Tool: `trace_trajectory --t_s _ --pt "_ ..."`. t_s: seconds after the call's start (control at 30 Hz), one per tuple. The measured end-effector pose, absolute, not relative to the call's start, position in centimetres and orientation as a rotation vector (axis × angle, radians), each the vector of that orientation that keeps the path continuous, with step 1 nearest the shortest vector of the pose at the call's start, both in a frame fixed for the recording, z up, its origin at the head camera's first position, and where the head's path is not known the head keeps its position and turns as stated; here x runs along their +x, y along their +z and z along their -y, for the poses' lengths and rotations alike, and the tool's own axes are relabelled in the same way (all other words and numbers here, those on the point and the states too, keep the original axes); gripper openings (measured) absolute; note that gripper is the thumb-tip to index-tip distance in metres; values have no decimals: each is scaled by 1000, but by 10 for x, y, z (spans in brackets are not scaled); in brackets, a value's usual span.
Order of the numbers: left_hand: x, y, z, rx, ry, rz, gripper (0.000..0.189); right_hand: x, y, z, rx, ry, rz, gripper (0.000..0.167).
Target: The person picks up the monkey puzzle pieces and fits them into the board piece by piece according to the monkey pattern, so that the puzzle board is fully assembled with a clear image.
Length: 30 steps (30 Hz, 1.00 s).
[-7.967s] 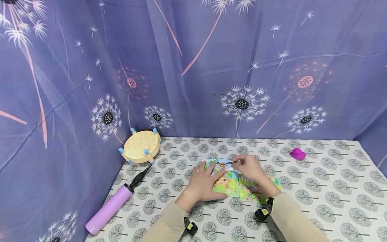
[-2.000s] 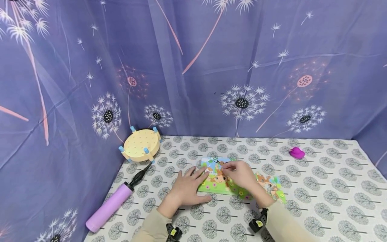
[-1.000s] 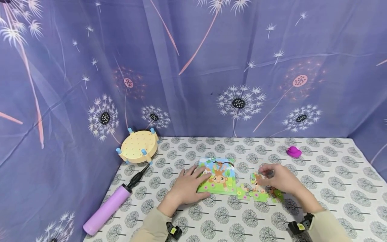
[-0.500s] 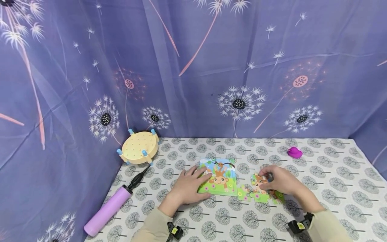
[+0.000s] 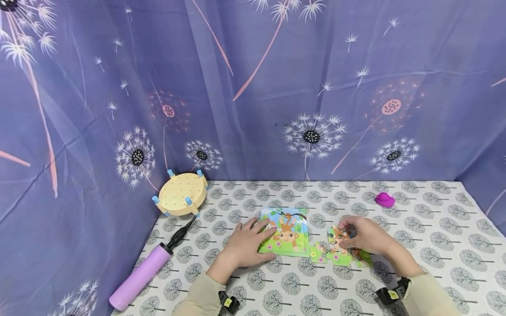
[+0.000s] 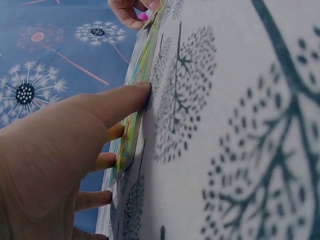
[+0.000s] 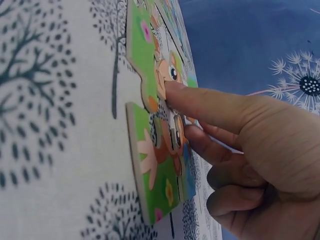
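One purple curtain point(image 5: 257, 57) hangs behind the tree-print cloth point(image 5: 292, 285), where we see a lilac pump point(image 5: 140, 278) near a yellow stool point(image 5: 182, 194). Nearer centre, we find a left hand point(image 5: 244, 248) spread wide and a right hand point(image 5: 367, 237) narrowed to a pinch. Under the left hand's touch lies the monkey puzzle point(image 5: 291, 241), flat; farther back sits a magenta toy point(image 5: 385, 200), and, right of the puzzle, the right hand pinches a piece point(image 5: 337, 236) beside other pieces point(image 5: 319, 253).
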State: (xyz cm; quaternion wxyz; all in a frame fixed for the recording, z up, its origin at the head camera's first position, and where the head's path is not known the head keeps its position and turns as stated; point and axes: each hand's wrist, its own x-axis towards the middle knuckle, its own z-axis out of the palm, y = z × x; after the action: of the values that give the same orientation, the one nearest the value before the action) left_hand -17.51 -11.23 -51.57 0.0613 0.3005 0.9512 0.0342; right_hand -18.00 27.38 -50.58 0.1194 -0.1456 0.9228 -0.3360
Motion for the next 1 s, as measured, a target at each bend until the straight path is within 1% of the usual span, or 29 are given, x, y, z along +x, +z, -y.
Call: trace_trajectory --t_s 0.13,0.37,0.6,0.67,0.83,0.9,1.0 --pt "-175 -516 113 903 115 -2880 78 -181 -509 -274 -431 -1036 -2684 38" --pt "-175 -516 113 906 90 -2875 78 -184 -515 -277 -502 -1163 -2612 40" --pt "-176 -522 113 932 64 -2888 78 -184 -519 -278 -508 -1252 -2580 41" --pt "-176 -523 113 931 65 -2886 78 -184 -520 -278 -508 -1260 -2605 35" --pt "-176 -522 113 939 78 -2894 78 -183 -524 -276 -471 -1303 -2653 15" --pt "-176 -521 113 937 83 -2892 78 -183 -524 -276 -438 -1316 -2660 12" --pt "-176 -521 113 927 80 -2888 78 -183 -524 -276 -421 -1327 -2661 12"
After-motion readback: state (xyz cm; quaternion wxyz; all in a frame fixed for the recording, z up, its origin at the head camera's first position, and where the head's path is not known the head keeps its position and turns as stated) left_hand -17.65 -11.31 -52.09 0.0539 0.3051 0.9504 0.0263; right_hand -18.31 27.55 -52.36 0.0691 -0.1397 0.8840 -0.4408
